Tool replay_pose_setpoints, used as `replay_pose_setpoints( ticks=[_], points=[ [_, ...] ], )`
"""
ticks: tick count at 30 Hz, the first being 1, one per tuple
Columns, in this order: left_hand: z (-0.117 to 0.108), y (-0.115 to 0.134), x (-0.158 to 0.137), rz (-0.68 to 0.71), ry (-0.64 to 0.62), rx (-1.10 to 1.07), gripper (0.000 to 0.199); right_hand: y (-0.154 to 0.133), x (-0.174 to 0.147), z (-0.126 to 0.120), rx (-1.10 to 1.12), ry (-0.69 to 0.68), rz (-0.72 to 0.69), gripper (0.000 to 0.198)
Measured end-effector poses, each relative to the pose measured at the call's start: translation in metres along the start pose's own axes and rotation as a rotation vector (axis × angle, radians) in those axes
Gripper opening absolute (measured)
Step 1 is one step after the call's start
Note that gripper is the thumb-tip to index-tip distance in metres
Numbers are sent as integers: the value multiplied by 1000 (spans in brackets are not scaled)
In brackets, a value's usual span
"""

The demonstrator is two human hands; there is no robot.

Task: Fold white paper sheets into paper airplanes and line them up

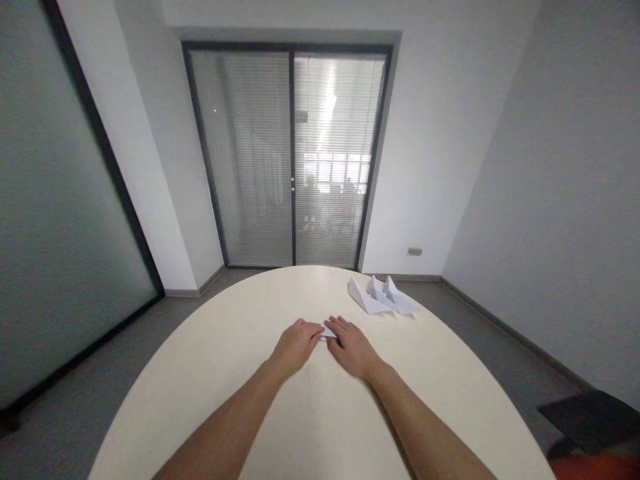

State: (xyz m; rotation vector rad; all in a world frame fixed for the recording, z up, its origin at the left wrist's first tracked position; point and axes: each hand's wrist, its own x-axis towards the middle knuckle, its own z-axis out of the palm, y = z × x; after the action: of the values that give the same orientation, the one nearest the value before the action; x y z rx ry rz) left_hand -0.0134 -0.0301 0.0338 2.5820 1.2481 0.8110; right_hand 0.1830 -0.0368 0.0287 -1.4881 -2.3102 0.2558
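Observation:
A small piece of folded white paper [328, 331] lies on the table between my two hands, mostly covered by them. My left hand [299, 340] is closed on its left side, with thumb and fingers pinched at the edge. On the right side, my right hand [350, 343] rests over the paper, its thumb below and its fingers bent across the top. Farther back to the right stand several folded white paper boats [383, 298], lined up close together and apart from both hands.
The round cream table [210, 373] fills the lower view. Beyond its far edge are glass doors with blinds [293, 160]. A frosted glass panel [60, 220] stands at left. A dark chair [595, 417] is at the lower right, near the table's edge.

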Motion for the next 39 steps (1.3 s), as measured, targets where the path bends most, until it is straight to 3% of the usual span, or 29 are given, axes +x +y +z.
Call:
replay_pose_setpoints(
  ticks=[23,32,39],
  points=[
    [1,-3,2,-245,52,235,26,1,2,0,99,112,-42,48],
    [2,-5,3,-365,53,316,32,0,3,-5,279,203,99,43],
    [5,-5,2,-395,95,216,30,5,4,0,403,282,-9,41]
  ],
)
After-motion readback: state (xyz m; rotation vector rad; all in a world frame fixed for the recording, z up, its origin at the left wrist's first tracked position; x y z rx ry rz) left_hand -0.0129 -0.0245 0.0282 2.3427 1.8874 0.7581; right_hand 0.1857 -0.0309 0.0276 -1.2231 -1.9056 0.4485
